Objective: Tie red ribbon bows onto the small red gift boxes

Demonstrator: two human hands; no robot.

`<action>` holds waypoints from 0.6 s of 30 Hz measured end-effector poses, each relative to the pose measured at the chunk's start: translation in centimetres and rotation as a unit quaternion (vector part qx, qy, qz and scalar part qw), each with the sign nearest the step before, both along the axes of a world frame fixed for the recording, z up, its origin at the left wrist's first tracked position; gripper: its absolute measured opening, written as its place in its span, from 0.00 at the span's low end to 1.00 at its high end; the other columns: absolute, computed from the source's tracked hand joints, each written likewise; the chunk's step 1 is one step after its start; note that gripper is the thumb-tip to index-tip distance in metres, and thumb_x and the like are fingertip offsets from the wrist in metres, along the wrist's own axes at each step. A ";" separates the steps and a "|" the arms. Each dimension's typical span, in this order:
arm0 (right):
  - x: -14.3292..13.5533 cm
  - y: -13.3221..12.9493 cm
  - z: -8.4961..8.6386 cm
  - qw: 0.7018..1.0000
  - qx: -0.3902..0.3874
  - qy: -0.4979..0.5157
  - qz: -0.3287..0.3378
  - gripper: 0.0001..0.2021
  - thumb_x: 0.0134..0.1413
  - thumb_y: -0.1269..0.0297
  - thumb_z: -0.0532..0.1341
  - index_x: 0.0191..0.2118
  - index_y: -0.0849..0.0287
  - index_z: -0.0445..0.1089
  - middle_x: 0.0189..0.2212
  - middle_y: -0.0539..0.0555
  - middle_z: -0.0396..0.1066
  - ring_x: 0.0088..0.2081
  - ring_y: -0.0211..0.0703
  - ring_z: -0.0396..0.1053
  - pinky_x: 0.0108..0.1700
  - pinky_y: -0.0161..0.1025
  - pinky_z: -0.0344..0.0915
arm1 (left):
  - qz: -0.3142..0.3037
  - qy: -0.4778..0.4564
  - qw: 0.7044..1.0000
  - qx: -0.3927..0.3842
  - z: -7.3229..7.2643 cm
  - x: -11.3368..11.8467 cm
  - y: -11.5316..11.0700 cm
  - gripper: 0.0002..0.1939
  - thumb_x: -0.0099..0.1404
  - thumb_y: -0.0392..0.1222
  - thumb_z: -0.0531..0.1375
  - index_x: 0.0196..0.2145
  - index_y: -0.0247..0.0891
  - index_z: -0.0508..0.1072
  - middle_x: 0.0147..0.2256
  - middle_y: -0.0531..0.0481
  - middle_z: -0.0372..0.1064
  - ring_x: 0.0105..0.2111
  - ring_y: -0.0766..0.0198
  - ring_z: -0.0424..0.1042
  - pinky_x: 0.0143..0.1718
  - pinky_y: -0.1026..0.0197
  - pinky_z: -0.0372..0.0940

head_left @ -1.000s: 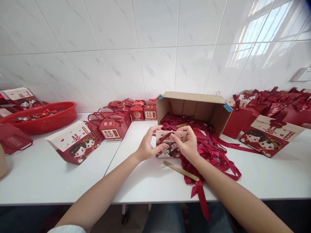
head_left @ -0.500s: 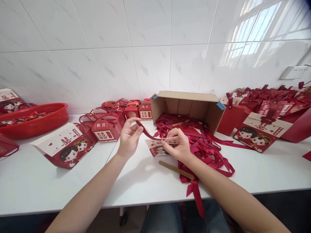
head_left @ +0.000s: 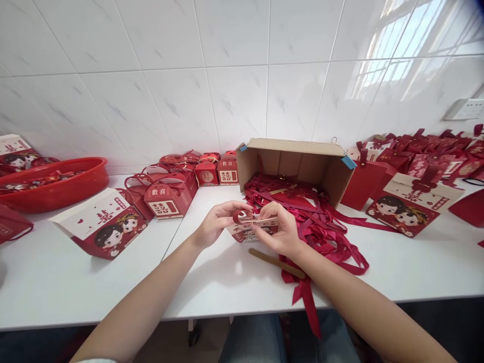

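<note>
A small red and cream gift box (head_left: 242, 234) with cartoon figures on its front stands on the table between my hands. My right hand (head_left: 280, 231) pinches the box's cream top edge from the right. Fingers of my left hand (head_left: 216, 224) are closed on a dark red ribbon (head_left: 236, 217), which curls in a loop over the top of the box. Where the ribbon's far end sits is hidden by my fingers. A flat tan strip (head_left: 275, 262) lies just in front of the box, partly over loose red ribbons (head_left: 328, 247).
A cardboard box (head_left: 342, 184) on its side spills ribbons toward me. Red boxes (head_left: 170, 194) and a larger gift box (head_left: 113, 224) stand left, near a red basin (head_left: 75, 189). More gift bags (head_left: 406, 204) crowd the right. A white table edge (head_left: 204, 317) runs in front.
My left hand has come down and right, bringing the ribbon's raised end to the top of the gift box, so it now bends in a loop. My right hand stays at the box.
</note>
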State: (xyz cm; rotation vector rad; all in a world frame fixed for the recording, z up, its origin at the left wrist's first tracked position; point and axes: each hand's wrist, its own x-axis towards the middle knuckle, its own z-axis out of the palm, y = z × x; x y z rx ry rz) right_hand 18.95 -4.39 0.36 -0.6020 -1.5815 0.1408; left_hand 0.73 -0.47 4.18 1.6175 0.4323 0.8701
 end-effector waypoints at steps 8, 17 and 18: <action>0.1 0.1 -0.2 1.000 -0.019 0.001 -0.007 0.09 0.48 0.66 0.63 0.32 0.54 0.60 0.27 0.49 0.66 0.29 0.41 0.66 0.33 0.41 0.63 | 0.031 0.019 0.996 0.085 -0.8 -0.1 0.3 0.14 0.60 0.49 0.61 0.39 0.41 0.80 0.46 0.40 0.68 0.49 0.50 0.66 0.46 0.54 0.66; 0.2 0.2 -0.5 0.999 -0.032 0.003 -0.003 0.09 0.48 0.65 0.64 0.32 0.54 0.61 0.28 0.50 0.67 0.30 0.42 0.67 0.33 0.41 0.64 | 0.070 -0.012 0.997 -0.004 -1.1 0.4 -0.3 0.15 0.56 0.49 0.65 0.39 0.40 0.80 0.39 0.41 0.77 0.38 0.52 0.75 0.40 0.51 0.70; 0.2 0.2 -0.5 0.999 -0.031 0.003 -0.002 0.09 0.48 0.65 0.64 0.32 0.54 0.61 0.28 0.50 0.67 0.30 0.42 0.67 0.33 0.41 0.64 | 0.068 -0.014 0.998 -0.009 -1.1 0.4 -0.3 0.15 0.55 0.49 0.66 0.39 0.40 0.80 0.39 0.41 0.77 0.36 0.53 0.75 0.39 0.51 0.71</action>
